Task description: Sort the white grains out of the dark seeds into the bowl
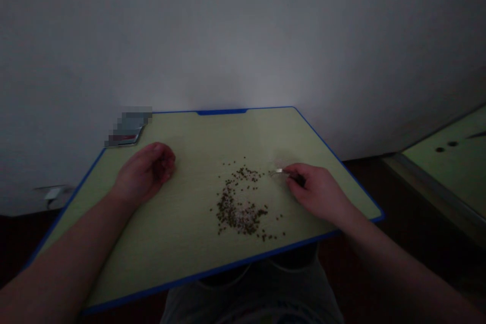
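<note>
A pale yellow desk with a blue rim [178, 243] lies before me in dim light. Several small dark seeds or beans [240, 203] are scattered in a loose heap at its middle. My right hand [317, 190] rests on the desk to the right of the heap, its fingers closed on a small shiny metal tool [280, 172], likely tweezers, whose tip points left toward the seeds. My left hand [146, 172] lies on the desk left of the heap, fingers curled inward into a loose fist; whether anything is inside it is hidden.
A small flat object [127, 131], blurred out, lies at the desk's far left corner. A white wall stands right behind the desk. Another yellow desk [451, 162] with a grey edge is at the far right. My lap shows below the near rim.
</note>
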The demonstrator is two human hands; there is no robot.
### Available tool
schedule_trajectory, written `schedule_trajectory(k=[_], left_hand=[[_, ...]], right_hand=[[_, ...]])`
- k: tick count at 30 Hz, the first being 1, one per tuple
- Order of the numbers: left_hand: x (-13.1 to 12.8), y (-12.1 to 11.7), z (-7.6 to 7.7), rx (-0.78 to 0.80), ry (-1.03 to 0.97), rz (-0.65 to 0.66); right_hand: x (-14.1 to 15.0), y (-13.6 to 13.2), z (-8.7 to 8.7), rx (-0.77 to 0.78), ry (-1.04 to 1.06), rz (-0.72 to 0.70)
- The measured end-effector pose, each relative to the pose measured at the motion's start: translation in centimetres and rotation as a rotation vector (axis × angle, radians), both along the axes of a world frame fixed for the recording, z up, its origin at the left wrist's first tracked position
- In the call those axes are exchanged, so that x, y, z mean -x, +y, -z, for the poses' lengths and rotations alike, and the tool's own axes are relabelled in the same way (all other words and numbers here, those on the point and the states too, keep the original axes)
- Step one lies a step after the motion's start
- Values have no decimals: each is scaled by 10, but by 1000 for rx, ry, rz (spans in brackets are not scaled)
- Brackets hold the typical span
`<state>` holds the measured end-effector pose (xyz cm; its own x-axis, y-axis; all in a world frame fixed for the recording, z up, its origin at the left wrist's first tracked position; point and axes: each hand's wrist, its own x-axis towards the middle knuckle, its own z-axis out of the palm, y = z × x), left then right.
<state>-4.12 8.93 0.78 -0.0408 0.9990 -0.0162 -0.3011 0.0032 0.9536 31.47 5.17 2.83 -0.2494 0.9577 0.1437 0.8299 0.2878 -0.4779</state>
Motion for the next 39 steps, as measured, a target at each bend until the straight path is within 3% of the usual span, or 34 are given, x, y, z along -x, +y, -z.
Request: schedule_trajectory(k=[9, 20, 30, 39], left_hand=[[-1, -2, -3, 12, 13, -3], [2, 0, 1, -5, -2, -7], [1, 0, 1, 6, -12, -8], [0, 0, -1, 14, -4, -13]], right_hand=[[16, -19, -2, 93, 40, -124], [-13, 7, 3, 6, -21, 83], [-6, 13, -3, -68, -159, 130], [-12, 10, -1, -44, -124, 129]])
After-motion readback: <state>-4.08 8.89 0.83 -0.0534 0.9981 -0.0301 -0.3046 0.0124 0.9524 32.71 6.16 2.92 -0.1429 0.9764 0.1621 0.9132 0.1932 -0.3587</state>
